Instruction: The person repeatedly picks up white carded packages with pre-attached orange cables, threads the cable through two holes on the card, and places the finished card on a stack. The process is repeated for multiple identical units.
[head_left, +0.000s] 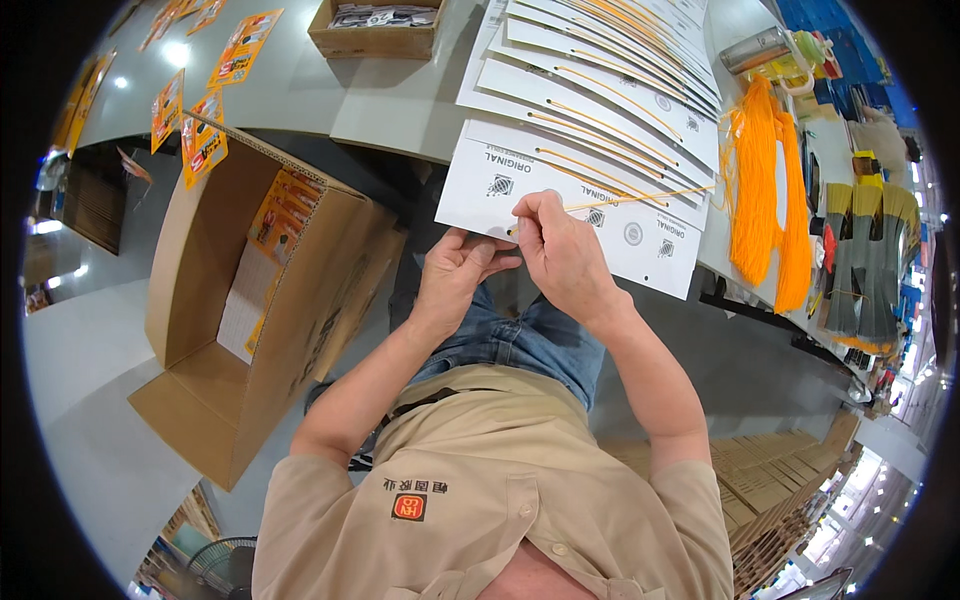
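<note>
A white printed card lies nearest me, its near edge jutting past the table edge. At its near left, by a small hole, my left hand is closed, thumb and fingers pinching the card's edge. My right hand is closed in a pinch over the same spot, with an orange cord running from it to the right across the card. The cord's end at my fingertips is hidden. Beyond lies a fanned stack of similar white cards, each with an orange cord strung across it.
Right of the cards hangs a bundle of loose orange cords over the table edge. Farther right are brush-like grey bundles with yellow tops. An open cardboard box with orange packs stands at left. A small carton sits far left, near scattered orange cards.
</note>
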